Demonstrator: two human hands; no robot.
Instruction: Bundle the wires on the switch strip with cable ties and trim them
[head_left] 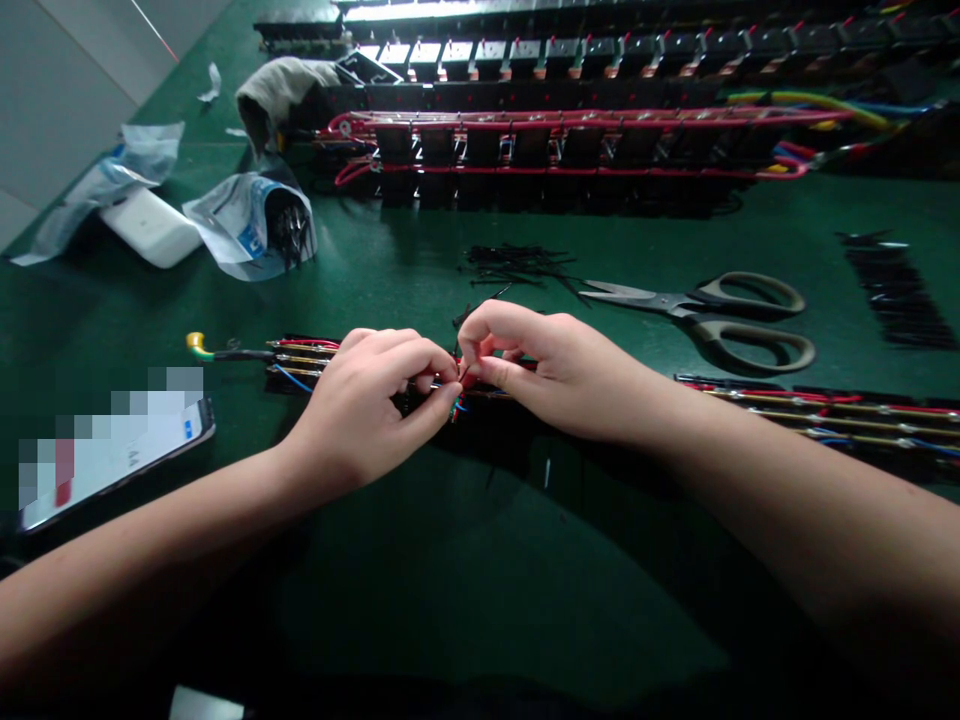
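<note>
A long, narrow wired assembly (847,420) with brass-coloured rods and red and blue wires lies across the green table. Over its middle, my left hand (375,400) is closed in a pinch, thumb against forefinger; what it grips is hidden by the fingertips. My right hand (555,370) meets it there, also pinching. A thin dark strip, which looks like a cable tie (466,376), shows between the right fingertips. Just beyond the hands is a loose pile of black cable ties (517,262). Scissors (675,302) with dark handles lie beside that pile.
Larger assemblies with red cables (585,120) line the back. At left are an opened plastic bag of cable ties (247,225), a white box (154,228), a grey cloth glove (274,95) and a phone (124,455). More black ties (900,290) lie at right.
</note>
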